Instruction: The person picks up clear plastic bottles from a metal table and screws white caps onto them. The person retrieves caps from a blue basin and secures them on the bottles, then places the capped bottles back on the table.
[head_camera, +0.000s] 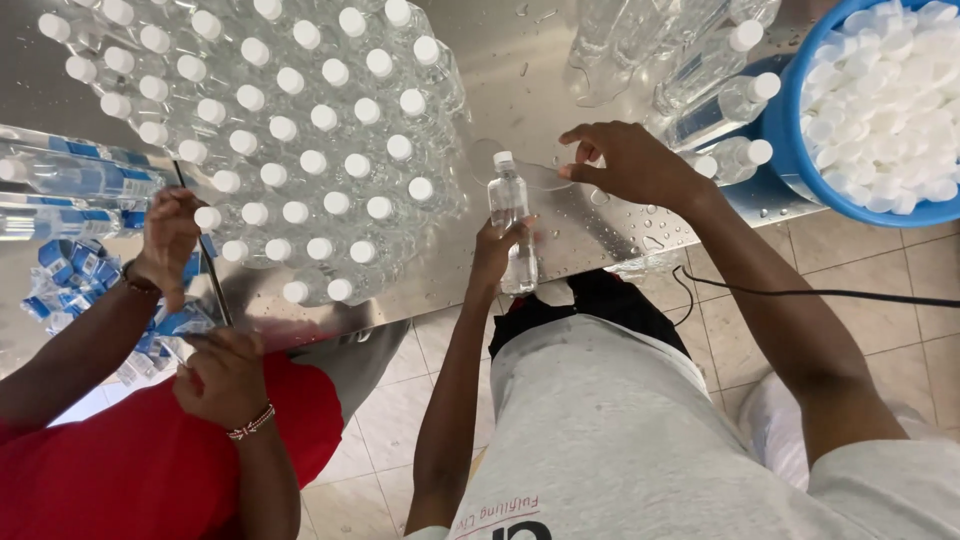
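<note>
Gripped upright in the left hand, a capped bottle stands; the right hand pinches a clear label just beside it.

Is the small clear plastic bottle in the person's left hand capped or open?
Capped: a white cap sits on the small clear plastic bottle, held upright in the left hand.

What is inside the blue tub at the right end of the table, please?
The blue tub is filled with loose white bottle caps, heaped close to its rim. Only the top layer shows; the tub's bottom and anything beneath the caps are covered, and its right part is out of frame.
</note>
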